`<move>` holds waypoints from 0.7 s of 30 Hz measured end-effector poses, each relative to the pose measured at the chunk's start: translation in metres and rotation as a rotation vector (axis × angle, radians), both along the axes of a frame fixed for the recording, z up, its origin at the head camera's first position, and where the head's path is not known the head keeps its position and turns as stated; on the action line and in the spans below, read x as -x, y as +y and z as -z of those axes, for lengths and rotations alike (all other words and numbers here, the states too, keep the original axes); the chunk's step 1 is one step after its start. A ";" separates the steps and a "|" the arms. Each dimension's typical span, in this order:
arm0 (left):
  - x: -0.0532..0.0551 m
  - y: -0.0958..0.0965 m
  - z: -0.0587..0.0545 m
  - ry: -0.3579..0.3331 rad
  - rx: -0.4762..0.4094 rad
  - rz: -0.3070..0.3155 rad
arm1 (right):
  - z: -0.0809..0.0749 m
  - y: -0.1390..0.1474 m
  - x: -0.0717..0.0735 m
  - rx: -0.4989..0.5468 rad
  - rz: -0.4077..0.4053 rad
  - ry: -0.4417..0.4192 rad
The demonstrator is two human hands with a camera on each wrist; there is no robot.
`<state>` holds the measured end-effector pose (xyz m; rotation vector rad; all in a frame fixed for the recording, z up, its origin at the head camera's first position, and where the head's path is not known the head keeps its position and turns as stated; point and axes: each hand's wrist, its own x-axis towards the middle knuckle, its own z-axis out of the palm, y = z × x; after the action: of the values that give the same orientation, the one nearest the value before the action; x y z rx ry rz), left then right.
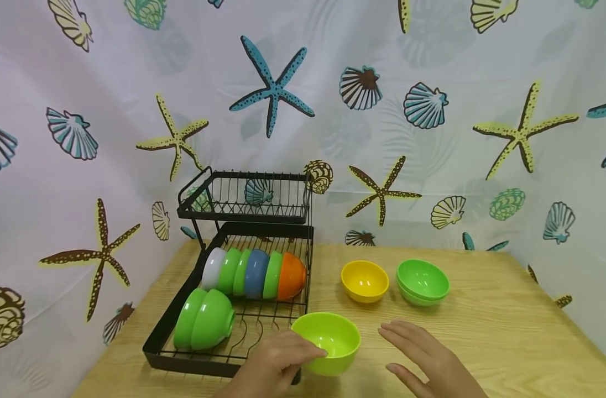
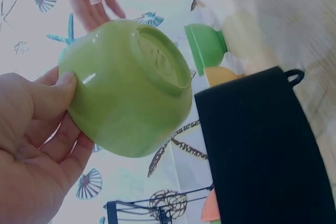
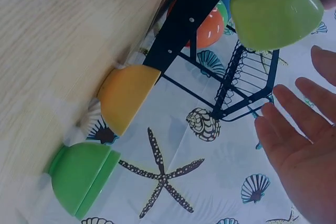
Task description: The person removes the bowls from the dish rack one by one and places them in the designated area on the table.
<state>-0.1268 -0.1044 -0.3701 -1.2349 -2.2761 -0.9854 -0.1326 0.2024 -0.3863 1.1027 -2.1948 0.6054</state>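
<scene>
My left hand (image 1: pixel 280 359) pinches the rim of a lime-green bowl (image 1: pixel 333 337) between thumb and fingers, at the rack's front right corner. In the left wrist view the bowl (image 2: pixel 126 87) shows its underside and foot ring, held off the table. My right hand (image 1: pixel 424 356) is to the right of the bowl, apart from it, fingers extended and holding nothing. In the right wrist view that hand (image 3: pixel 304 129) shows an open palm turned toward the bowl (image 3: pixel 275 11).
A black two-tier dish rack (image 1: pixel 243 215) stands at left. Its lower tier holds a row of white, green, blue and orange bowls (image 1: pixel 291 276), plus green bowls (image 1: pixel 210 320) in front. On the wooden table (image 1: pixel 502 320) are a yellow bowl (image 1: pixel 365 281) and stacked green bowls (image 1: pixel 422 281).
</scene>
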 end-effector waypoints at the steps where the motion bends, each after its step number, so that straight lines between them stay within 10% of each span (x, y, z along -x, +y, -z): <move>1: -0.001 0.001 0.000 0.008 0.004 0.011 | 0.000 -0.002 0.000 0.002 -0.020 0.003; 21: -0.002 0.017 0.008 0.147 0.104 0.212 | 0.010 -0.016 -0.009 -0.013 -0.244 -0.053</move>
<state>-0.1251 -0.0876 -0.3782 -1.5646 -2.1396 -0.8230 -0.1234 0.1860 -0.3964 1.3888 -2.1265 0.7333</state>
